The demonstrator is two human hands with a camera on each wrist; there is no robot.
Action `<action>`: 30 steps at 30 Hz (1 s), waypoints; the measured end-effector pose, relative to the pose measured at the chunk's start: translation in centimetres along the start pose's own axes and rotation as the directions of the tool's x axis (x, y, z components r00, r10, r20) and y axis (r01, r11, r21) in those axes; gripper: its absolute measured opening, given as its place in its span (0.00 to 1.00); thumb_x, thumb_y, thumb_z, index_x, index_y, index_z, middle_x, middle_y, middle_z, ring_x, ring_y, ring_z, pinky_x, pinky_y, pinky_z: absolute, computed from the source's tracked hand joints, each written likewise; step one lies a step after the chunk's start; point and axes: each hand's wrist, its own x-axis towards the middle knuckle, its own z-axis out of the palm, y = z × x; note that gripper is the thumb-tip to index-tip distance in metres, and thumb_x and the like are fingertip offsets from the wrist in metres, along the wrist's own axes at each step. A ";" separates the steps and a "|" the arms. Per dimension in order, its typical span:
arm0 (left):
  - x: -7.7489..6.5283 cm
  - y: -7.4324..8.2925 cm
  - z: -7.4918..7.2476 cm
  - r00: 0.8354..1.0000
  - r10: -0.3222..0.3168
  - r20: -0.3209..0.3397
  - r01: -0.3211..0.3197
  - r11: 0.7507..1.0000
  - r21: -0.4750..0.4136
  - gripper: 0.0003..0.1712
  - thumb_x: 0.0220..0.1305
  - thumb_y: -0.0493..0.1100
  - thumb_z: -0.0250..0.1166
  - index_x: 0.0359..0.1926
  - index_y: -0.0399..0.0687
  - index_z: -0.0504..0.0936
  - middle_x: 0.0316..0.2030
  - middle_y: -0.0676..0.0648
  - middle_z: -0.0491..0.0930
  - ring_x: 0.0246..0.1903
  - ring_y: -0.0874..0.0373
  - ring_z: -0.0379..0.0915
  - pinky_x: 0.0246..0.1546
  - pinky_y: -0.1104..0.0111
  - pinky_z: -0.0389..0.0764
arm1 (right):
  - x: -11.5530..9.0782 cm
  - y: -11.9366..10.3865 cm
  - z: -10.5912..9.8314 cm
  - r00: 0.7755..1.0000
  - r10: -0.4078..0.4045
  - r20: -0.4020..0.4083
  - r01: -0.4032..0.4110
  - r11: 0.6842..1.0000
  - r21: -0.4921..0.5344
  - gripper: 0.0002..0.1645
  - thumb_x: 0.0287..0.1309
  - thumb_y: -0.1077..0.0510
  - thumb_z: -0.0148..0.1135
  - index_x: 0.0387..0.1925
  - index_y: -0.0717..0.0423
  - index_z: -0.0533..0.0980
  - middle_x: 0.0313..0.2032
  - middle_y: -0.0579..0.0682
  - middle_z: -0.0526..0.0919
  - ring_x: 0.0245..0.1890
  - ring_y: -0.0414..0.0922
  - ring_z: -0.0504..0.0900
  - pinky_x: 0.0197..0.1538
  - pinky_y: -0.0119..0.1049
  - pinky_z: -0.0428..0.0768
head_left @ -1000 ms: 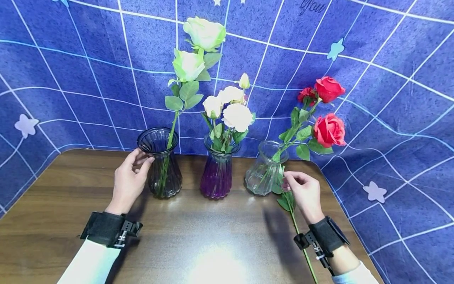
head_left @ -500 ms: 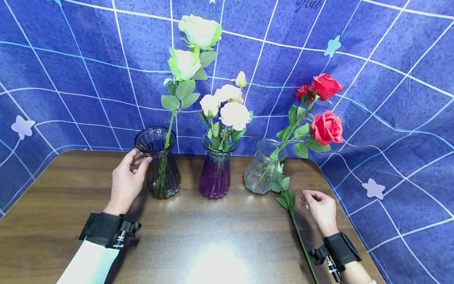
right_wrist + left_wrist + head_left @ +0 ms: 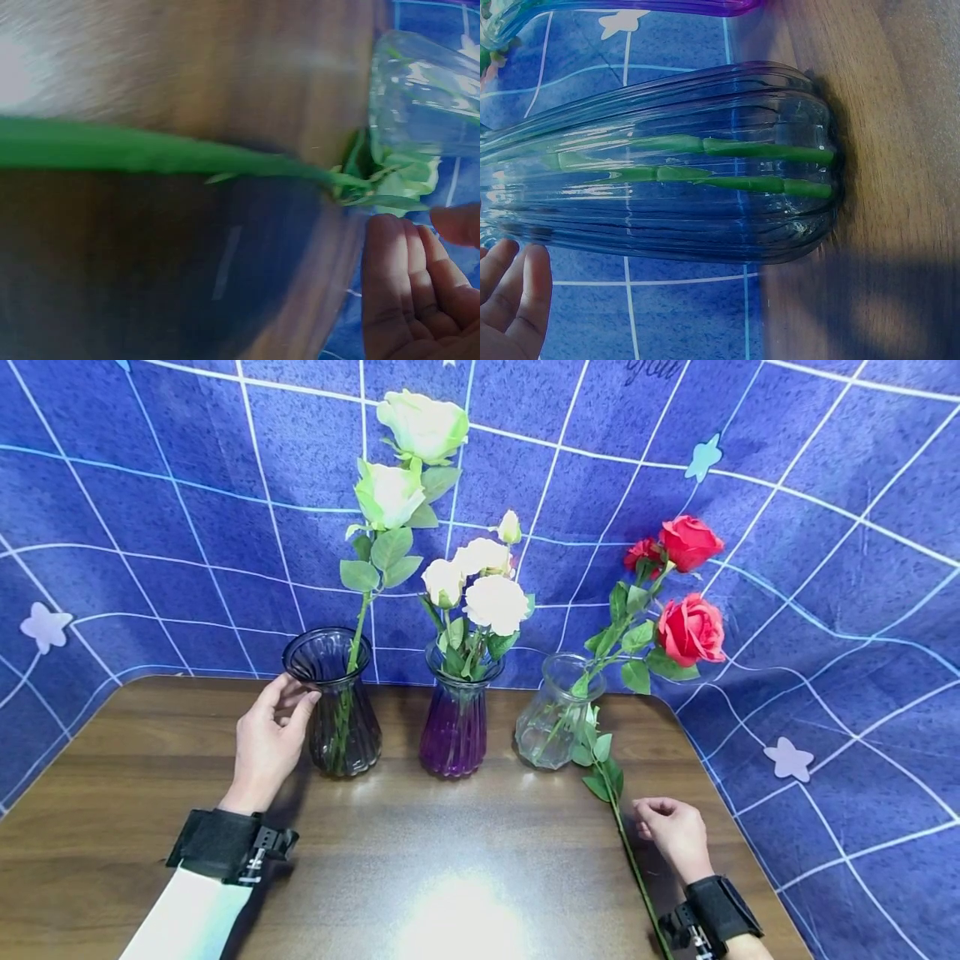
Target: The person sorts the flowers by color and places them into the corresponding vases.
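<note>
At the left, my left hand [image 3: 270, 739] holds the neck of a dark smoky glass vase [image 3: 347, 727], thumb in front, just below the rim. Two green-white roses [image 3: 423, 427] stand in this vase; their green stems [image 3: 769, 154] show through the glass in the left wrist view. My right hand [image 3: 675, 835], fingers loosely curled, holds nothing. It hovers right of a long green stem [image 3: 630, 852] lying on the table. The stem's leafy far end [image 3: 375, 184] lies beside the clear vase [image 3: 551, 735], which holds red roses [image 3: 692, 631] leaning right. Any bloom on the lying stem cannot be made out.
A purple glass vase [image 3: 453, 731] with several white flowers [image 3: 497, 604] stands between the other two vases. All three stand near the back edge of the brown wooden table [image 3: 420, 835]. A blue cloth [image 3: 187, 552] with white grid lines hangs behind and at the sides.
My right hand has left the leaves by the clear vase, moving right and then back toward me along the lying stem. My left hand stays at the dark vase.
</note>
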 end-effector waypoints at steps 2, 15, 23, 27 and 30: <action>0.0 0.0 0.0 1.000 -0.001 -0.001 0.001 1.000 0.000 0.18 0.63 0.43 0.62 0.52 0.44 0.77 0.45 0.43 0.83 0.35 0.90 0.66 0.30 0.89 0.68 | -0.1 0.4 0.2 0.999 0.022 0.025 -0.021 0.999 -0.027 0.17 0.56 0.57 0.60 0.39 0.69 0.80 0.24 0.48 0.85 0.20 0.35 0.80 0.27 0.25 0.79; -0.2 0.0 0.1 1.000 -0.028 0.006 0.028 1.000 0.002 0.18 0.63 0.46 0.61 0.52 0.44 0.78 0.42 0.42 0.84 0.34 0.89 0.66 0.31 0.90 0.68 | -0.4 0.7 1.6 0.995 -0.030 0.100 0.055 0.966 -0.253 0.15 0.49 0.56 0.66 0.32 0.67 0.81 0.18 0.47 0.82 0.16 0.37 0.76 0.22 0.32 0.73; -0.3 0.0 0.1 0.999 -0.032 0.005 0.032 1.000 0.000 0.17 0.63 0.45 0.61 0.51 0.45 0.78 0.42 0.42 0.84 0.34 0.89 0.66 0.31 0.90 0.68 | -0.5 0.5 1.8 0.992 -0.097 0.079 0.119 0.931 -0.344 0.10 0.47 0.59 0.65 0.27 0.64 0.82 0.19 0.50 0.82 0.18 0.40 0.76 0.26 0.34 0.74; -0.3 0.0 0.1 0.999 -0.034 0.009 0.034 0.999 -0.005 0.17 0.63 0.45 0.61 0.51 0.45 0.78 0.42 0.42 0.84 0.34 0.89 0.66 0.31 0.90 0.68 | -0.5 0.5 1.5 0.991 -0.122 0.050 0.132 0.913 -0.385 0.08 0.46 0.59 0.64 0.26 0.61 0.83 0.27 0.56 0.85 0.29 0.51 0.81 0.35 0.41 0.76; -0.2 0.0 0.1 0.999 -0.032 0.002 0.032 0.999 -0.008 0.17 0.63 0.45 0.61 0.52 0.45 0.78 0.43 0.42 0.84 0.34 0.89 0.66 0.31 0.90 0.68 | -0.2 0.4 1.3 0.992 -0.115 0.047 0.124 0.913 -0.389 0.09 0.46 0.59 0.63 0.26 0.62 0.83 0.30 0.58 0.86 0.34 0.57 0.81 0.38 0.44 0.76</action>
